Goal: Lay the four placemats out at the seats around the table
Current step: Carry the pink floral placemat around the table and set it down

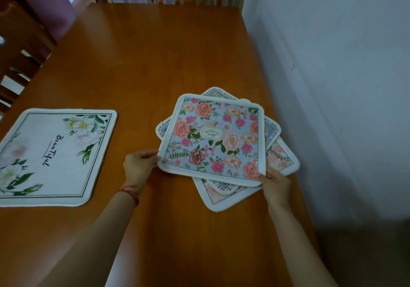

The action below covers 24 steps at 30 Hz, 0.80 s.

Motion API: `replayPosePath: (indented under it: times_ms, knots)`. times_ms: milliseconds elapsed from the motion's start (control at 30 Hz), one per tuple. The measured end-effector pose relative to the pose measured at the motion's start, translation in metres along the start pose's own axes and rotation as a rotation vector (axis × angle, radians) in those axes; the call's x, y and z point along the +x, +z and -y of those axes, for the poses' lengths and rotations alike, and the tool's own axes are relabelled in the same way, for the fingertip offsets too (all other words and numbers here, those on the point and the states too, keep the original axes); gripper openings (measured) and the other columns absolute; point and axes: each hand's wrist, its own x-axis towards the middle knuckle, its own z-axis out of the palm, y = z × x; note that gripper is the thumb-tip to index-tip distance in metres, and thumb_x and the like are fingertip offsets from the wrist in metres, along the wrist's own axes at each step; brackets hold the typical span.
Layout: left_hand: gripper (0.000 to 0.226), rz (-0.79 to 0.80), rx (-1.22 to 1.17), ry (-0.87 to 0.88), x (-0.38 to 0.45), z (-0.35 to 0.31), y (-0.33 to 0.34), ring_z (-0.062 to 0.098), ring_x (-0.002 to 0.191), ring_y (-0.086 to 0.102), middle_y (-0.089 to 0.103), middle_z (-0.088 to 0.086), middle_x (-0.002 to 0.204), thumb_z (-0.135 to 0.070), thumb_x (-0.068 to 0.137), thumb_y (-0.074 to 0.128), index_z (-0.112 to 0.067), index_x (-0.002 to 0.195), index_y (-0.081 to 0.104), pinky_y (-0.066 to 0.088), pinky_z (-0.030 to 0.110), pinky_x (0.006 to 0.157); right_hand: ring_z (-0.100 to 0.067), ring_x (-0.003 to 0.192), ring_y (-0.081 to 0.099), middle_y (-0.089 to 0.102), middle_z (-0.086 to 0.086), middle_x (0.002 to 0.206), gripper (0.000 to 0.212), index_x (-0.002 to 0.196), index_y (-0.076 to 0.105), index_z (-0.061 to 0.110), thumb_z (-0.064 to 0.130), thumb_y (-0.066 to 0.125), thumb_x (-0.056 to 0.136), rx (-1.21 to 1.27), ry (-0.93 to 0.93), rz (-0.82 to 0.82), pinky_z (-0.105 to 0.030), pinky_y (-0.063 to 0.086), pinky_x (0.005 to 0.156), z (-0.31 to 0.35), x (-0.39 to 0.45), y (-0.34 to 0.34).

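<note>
Your left hand (139, 164) and right hand (275, 185) pinch the near corners of the pink-flowered placemat (214, 140) atop the fanned stack (281, 157) at the table's (144, 64) right side; it looks light and floppy, so hold both corners

Both arms reach forward, left hand (138, 164) and right hand (276, 185) each pinching with curled fingers.
</note>
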Motion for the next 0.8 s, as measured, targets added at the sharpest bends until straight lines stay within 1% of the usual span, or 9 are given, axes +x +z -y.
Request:
replayPosePath:
  times_ms: [67,167,233,433,633,733,800]
  knots:
    - [0.020,0.008,-0.014,-0.001,-0.013,0.007,-0.007,0.026,0.085,0.066,0.067,0.016,0.101,-0.001,0.080,0.067,-0.002,0.099,0.068,0.055,0.038,0.081,-0.022,0.091,0.063,0.066,-0.009,0.099,0.036,0.114,0.062,0.000,-0.010,0.061,0.079,0.016,0.016,0.010,-0.033,0.051,0.081,-0.005,-0.011,-0.006]
    - [0.019,0.010,-0.024,-0.011,-0.031,0.019,-0.016,0.026,0.082,0.065,0.067,0.016,0.098,0.000,0.080,0.067,-0.001,0.099,0.068,0.054,0.036,0.080,-0.023,0.093,0.063,0.067,-0.010,0.100,0.036,0.114,0.061,0.000,-0.010,0.061,0.080,0.023,0.035,0.025,-0.035,0.052,0.082,-0.013,-0.028,-0.016]
    - [0.020,0.015,-0.030,-0.016,-0.041,0.025,-0.022,0.026,0.080,0.066,0.067,0.016,0.097,0.000,0.080,0.067,-0.001,0.100,0.068,0.054,0.035,0.079,-0.024,0.091,0.063,0.066,-0.011,0.100,0.035,0.114,0.061,0.000,-0.009,0.060,0.080,0.024,0.050,0.021,-0.034,0.051,0.080,-0.016,-0.038,-0.021]
    - [0.021,0.028,-0.049,-0.027,-0.069,0.039,-0.039,0.028,0.086,0.065,0.066,0.013,0.097,0.000,0.080,0.066,-0.001,0.101,0.068,0.054,0.037,0.081,-0.024,0.088,0.063,0.066,-0.012,0.099,0.036,0.116,0.060,0.001,-0.006,0.062,0.080,0.021,0.083,0.020,-0.033,0.051,0.076,-0.025,-0.066,-0.033]
    - [0.021,0.040,-0.091,-0.081,-0.091,0.058,-0.052,0.030,0.086,0.066,0.067,0.017,0.096,0.002,0.079,0.067,0.001,0.100,0.067,0.053,0.035,0.080,-0.023,0.085,0.064,0.067,-0.012,0.096,0.035,0.115,0.060,0.001,-0.004,0.063,0.080,0.007,0.109,0.023,-0.032,0.052,0.072,-0.043,-0.094,-0.046]
    - [0.022,0.054,-0.106,-0.089,-0.098,0.061,-0.053,0.031,0.084,0.065,0.067,0.018,0.095,0.003,0.078,0.066,0.002,0.101,0.066,0.053,0.035,0.079,-0.019,0.080,0.064,0.066,-0.006,0.088,0.035,0.115,0.060,0.001,-0.005,0.063,0.080,0.013,0.134,0.032,-0.029,0.052,0.067,-0.047,-0.097,-0.049]
    - [0.023,0.077,-0.090,-0.088,-0.097,0.059,-0.053,0.031,0.085,0.065,0.067,0.017,0.094,0.004,0.077,0.067,0.002,0.100,0.066,0.052,0.035,0.077,-0.018,0.078,0.062,0.065,-0.007,0.089,0.034,0.115,0.059,0.000,-0.005,0.061,0.082,-0.003,0.123,0.033,-0.026,0.051,0.065,-0.044,-0.094,-0.049]
